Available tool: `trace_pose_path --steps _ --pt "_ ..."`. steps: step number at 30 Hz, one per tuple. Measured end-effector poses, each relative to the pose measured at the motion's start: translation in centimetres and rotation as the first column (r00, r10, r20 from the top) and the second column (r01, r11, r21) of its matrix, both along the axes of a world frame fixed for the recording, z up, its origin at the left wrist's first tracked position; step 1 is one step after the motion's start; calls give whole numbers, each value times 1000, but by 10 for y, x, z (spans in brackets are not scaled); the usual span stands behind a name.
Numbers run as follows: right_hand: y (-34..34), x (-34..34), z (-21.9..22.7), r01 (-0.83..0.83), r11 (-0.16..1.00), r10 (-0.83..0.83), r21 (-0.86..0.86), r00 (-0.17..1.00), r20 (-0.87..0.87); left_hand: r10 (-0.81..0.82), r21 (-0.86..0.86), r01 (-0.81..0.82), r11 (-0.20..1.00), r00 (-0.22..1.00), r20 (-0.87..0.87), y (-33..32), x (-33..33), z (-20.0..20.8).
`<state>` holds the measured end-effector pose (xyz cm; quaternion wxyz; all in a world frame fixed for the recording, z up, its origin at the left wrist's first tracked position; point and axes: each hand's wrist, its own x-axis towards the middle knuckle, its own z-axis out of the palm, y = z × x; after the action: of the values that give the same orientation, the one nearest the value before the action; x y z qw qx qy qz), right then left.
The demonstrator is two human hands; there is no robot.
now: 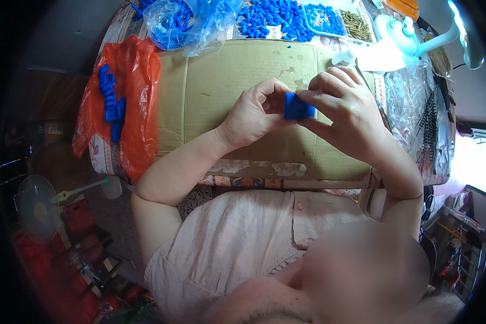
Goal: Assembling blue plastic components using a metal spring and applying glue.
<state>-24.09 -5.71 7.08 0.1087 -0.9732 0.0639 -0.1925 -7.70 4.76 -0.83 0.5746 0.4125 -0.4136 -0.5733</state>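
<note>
Between my two hands, above the right part of a flattened cardboard sheet (221, 102), is a small square blue plastic piece (298, 107). My left hand (259, 109) pinches its left side, with the fingers curled behind it. From the right, my right hand (343, 105) grips the same piece with thumb and fingers at its edge. Some fingertips are hidden behind the piece, and whether anything smaller is held there I cannot tell.
An orange-red plastic bag (140, 108) at the left bears several blue plastic pieces (110, 105). Along the far edge lie a clear bag of blue parts (173, 24), loose blue cone-shaped parts (278, 19) and brass-coloured screws (355, 26). A lit lamp (397, 32) stands far right.
</note>
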Motion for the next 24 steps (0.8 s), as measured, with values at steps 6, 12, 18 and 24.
trace_pose_path --steps 6,12,18,24 --pt "0 0 0 -1 1000 1 6 1000 2 -10 -7 10 1000 1000 -22 0 0 -2" --pt "0 0 -1 0 1000 0 11 1000 -2 -13 -11 13 1000 1000 -6 0 1 -2" --pt "0 1 -3 -4 1000 4 11 1000 9 -16 -19 16 1000 1000 5 1 2 -3" --pt "0 1 -3 -6 1000 6 23 1000 6 -8 -14 8 1000 1000 4 1 1 -1"
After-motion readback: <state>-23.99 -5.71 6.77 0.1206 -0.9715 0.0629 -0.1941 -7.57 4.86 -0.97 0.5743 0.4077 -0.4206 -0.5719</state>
